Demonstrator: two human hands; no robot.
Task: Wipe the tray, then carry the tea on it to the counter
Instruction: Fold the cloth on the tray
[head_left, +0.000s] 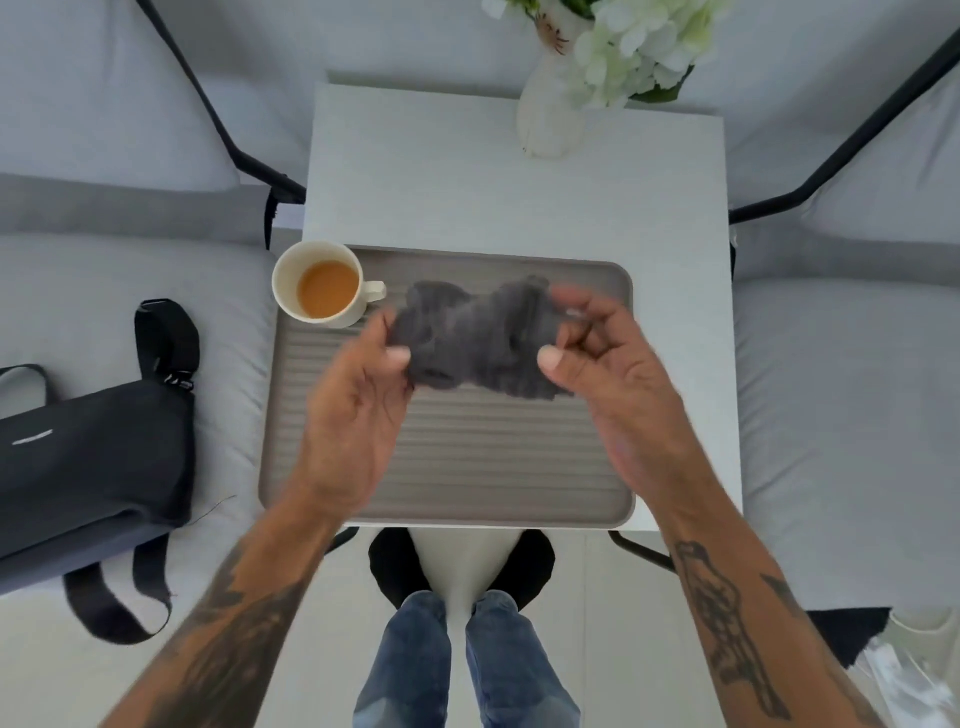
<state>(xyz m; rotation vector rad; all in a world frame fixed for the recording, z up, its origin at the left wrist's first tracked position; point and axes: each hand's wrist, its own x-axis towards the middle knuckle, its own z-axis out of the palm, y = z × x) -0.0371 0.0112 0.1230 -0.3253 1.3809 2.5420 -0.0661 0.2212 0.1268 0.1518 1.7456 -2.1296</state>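
Holding a bunched grey cloth (478, 340) between them, the left hand (358, 410) and right hand (618, 384) each pinch one end with thumb and curled fingers, above the ridged grey tray (467, 467), which lies directly beneath both hands on the white table (467, 171). Beyond the left hand, at the tray's far left corner, sits the cup of tea (324, 285). Farther off, past the right hand, a white vase of flowers (550, 114) stands. A black bag (98, 452) lies well out to the left.
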